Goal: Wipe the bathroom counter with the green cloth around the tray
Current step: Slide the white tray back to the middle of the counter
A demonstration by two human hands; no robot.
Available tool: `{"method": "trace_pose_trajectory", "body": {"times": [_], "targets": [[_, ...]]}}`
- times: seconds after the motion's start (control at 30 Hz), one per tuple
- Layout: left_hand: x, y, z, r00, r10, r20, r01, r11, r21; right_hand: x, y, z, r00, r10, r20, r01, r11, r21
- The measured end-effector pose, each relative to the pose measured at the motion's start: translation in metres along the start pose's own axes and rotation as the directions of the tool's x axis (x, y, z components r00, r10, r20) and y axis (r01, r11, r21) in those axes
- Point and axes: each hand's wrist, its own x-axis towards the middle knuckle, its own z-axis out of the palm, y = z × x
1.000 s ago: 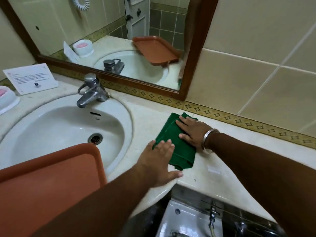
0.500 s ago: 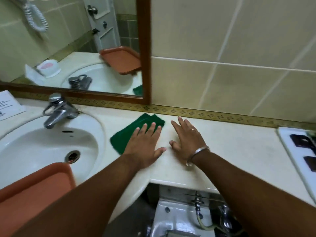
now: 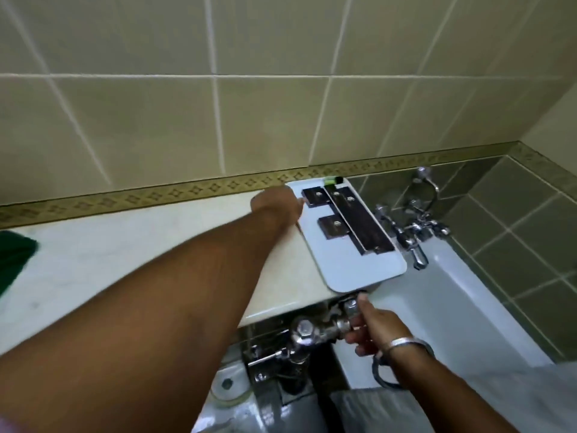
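Table [image 3: 140, 245] is running left-right. White tray [image 3: 352, 260] is sitting at its right end, long axis front-back. Left hand [image 3: 276, 204] is touching the tray's far-left edge, right hand [image 3: 373, 331] reaching under its near edge; grips unclear. Green cloth [image 3: 15, 254] is lying far left, unheld, nearer the left arm.

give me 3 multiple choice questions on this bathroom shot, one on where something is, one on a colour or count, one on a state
1. Where does the green cloth lie?
A. counter's far left
B. on the white tray
C. in the bathtub

2. How many dark packets lie on the white tray?
A. one
B. three
C. six

3. What is the left hand doing?
A. pressing the cloth
B. touching the tray's left edge
C. turning a tap

Answers: 1 A, the cloth lies at the frame's left edge; 2 B, two small and one long; 3 B, it rests by the tray, cloth far away.
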Motion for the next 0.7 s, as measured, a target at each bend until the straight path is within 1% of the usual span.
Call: {"method": "trace_pose_trajectory", "body": {"times": [0.1, 0.17, 0.23, 0.3, 0.37, 0.43, 0.5, 0.57, 0.63, 0.7], "targets": [[0.034, 0.013, 0.006, 0.983, -0.164, 0.087, 0.167, 0.985, -0.031, 0.024, -0.004, -0.001, 0.999, 0.005, 0.043, -0.009, 0.996, 0.084], [0.046, 0.012, 0.013, 0.969, -0.206, 0.137, 0.219, 0.972, -0.087, 0.033, -0.011, 0.008, 0.998, -0.011, 0.055, 0.0, 0.983, 0.182], [0.05, 0.011, 0.018, 0.961, -0.226, 0.159, 0.252, 0.954, -0.163, 0.039, -0.015, 0.017, 0.999, -0.004, 0.043, -0.005, 0.975, 0.221], [0.053, 0.013, 0.02, 0.965, -0.211, 0.155, 0.237, 0.955, -0.178, 0.043, -0.014, 0.02, 1.0, -0.002, -0.007, 0.004, 0.983, 0.186], [0.051, 0.013, 0.02, 0.962, -0.218, 0.165, 0.249, 0.948, -0.197, 0.043, -0.012, 0.02, 0.997, -0.033, -0.063, 0.041, 0.991, 0.13], [0.049, 0.007, 0.023, 0.939, -0.225, 0.259, 0.298, 0.91, -0.29, 0.04, -0.008, 0.019, 0.992, -0.092, -0.086, 0.099, 0.991, 0.09], [0.037, -0.008, 0.022, 0.903, -0.276, 0.329, 0.394, 0.839, -0.377, 0.036, -0.005, 0.018, 0.978, -0.186, -0.094, 0.186, 0.982, -0.01], [0.017, -0.028, 0.017, 0.868, -0.333, 0.369, 0.478, 0.764, -0.434, 0.029, -0.005, 0.013, 0.958, -0.279, -0.063, 0.268, 0.952, -0.146], [-0.011, -0.054, 0.0, 0.843, -0.362, 0.397, 0.534, 0.646, -0.545, 0.02, -0.014, 0.009, 0.948, -0.318, 0.01, 0.31, 0.914, -0.262], [-0.045, -0.079, -0.016, 0.797, -0.4, 0.453, 0.604, 0.498, -0.623, 0.015, -0.025, 0.007, 0.944, -0.319, 0.086, 0.325, 0.849, -0.418]]}}
